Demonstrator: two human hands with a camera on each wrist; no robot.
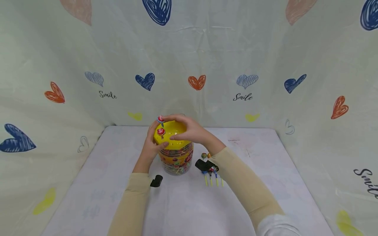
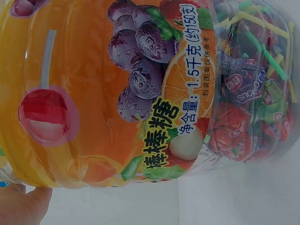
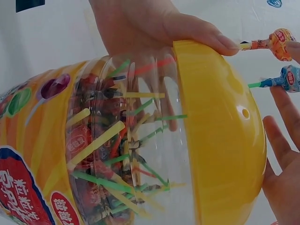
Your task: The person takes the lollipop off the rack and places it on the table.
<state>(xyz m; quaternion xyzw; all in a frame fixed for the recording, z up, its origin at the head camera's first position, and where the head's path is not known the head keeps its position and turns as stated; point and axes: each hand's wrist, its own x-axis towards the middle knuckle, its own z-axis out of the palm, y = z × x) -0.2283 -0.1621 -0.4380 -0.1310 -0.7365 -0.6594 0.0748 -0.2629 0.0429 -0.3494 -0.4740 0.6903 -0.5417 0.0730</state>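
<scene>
A clear candy jar (image 1: 176, 160) with a yellow domed lid (image 3: 225, 136) stands on the table, with wrapped lollipops inside. My left hand (image 1: 149, 147) grips its top from the left, thumb on the near rim and fingers behind the jar. An orange-wrapped lollipop (image 3: 279, 43) and a blue-wrapped lollipop (image 3: 289, 78) stick out from the lid. Over the lid, my right hand (image 1: 193, 130) is spread, one fingertip touching the blue-wrapped lollipop. Its thumb overlaps the orange one in the right wrist view; contact is unclear. The left wrist view is filled mostly by the jar's printed label (image 2: 98, 103).
Several lollipops (image 1: 211, 177) with yellow sticks lie on the white table (image 1: 183, 203), right of the jar and partly hidden by the right forearm. Behind the table hangs a pale curtain (image 1: 218, 55) printed with hearts. Black devices (image 1: 156, 181) sit at the wrists.
</scene>
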